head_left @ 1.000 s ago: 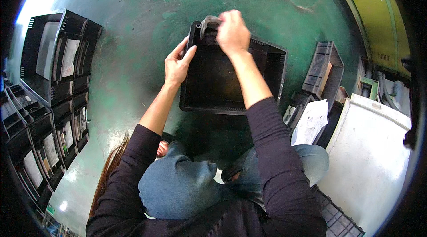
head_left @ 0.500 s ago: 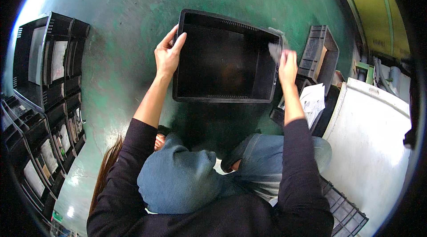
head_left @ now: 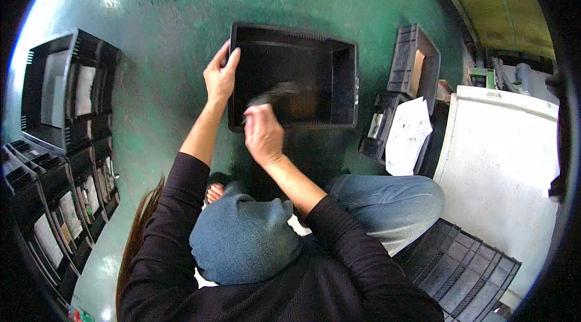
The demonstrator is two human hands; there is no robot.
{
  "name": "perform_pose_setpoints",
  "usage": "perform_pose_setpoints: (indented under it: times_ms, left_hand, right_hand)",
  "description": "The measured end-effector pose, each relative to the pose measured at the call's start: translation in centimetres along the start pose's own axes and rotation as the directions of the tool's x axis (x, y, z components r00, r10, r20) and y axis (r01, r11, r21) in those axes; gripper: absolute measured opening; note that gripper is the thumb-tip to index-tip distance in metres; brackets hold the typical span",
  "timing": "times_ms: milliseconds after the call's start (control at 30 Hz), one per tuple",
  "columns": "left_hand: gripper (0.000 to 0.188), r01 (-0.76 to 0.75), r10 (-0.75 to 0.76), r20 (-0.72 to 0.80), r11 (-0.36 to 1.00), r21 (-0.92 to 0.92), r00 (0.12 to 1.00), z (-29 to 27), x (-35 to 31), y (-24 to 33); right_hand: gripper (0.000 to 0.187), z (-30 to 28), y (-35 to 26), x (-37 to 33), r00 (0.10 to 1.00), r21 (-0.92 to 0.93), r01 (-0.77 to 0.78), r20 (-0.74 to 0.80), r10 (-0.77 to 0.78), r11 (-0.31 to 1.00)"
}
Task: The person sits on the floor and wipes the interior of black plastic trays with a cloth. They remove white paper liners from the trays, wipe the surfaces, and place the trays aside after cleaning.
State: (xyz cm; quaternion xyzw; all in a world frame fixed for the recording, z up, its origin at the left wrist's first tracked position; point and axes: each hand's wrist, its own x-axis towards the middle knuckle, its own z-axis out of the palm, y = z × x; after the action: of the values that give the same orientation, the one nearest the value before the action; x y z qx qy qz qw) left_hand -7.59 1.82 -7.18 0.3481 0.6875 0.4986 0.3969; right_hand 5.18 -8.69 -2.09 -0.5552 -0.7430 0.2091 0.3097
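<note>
A black plastic crate (head_left: 292,123) stands before me with its inside facing up. My left hand (head_left: 220,78) grips its left wall, the thumb over the rim and the fingers outside. My right hand (head_left: 264,134) is closed at the crate's near left corner, over the near rim. From its fingers a grey, rag-like piece (head_left: 279,91) reaches into the crate. Motion smears this piece, so its exact kind does not show.
Stacked black crates (head_left: 72,140) with papers stand at the left. More crates (head_left: 404,62) and white paper sheets (head_left: 408,131) lie at the right, beside a white panel (head_left: 496,183). A dark crate (head_left: 466,267) sits at the lower right. Green floor (head_left: 163,74) surrounds the crate.
My right hand has swept from the crate's right wall to its near left corner, carrying the grey rag-like piece. My left hand keeps its hold on the left wall. The view has shifted slightly.
</note>
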Motion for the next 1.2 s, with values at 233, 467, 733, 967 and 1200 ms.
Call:
perform_pose_setpoints:
  times_ms: [233,467,733,967,1200]
  left_hand:
    - [0.057,-0.62,0.664,0.364,0.193,0.761,0.653,-3.0,-5.1,5.1]
    - [0.032,-0.847,0.26,0.814,0.281,0.451,0.519,-2.9,-12.2,4.1]
    - [0.06,-0.005,-0.046,0.167,0.957,0.291,0.985,-5.9,-6.1,17.1]
    - [0.056,0.517,-0.379,0.43,0.814,-0.267,0.819,-4.1,-7.4,2.6]
    - [0.075,0.702,-0.626,0.35,0.694,-0.158,0.697,-4.2,-11.4,-2.0]
  right_hand:
    - [0.026,-21.4,-3.3,6.9,0.945,0.293,-0.313,0.187,0.267,0.903]
    - [0.014,-43.0,4.0,8.1,0.948,-0.609,-0.278,-0.3,0.109,0.743]
    - [0.011,-42.6,7.8,9.3,0.692,0.238,-0.018,-0.698,0.185,0.971]
    - [0.014,-39.7,12.0,7.5,0.723,0.46,-0.095,-0.578,0.379,0.883]
    - [0.017,-44.2,2.7,9.2,0.602,0.608,-0.008,-0.631,0.489,0.794]
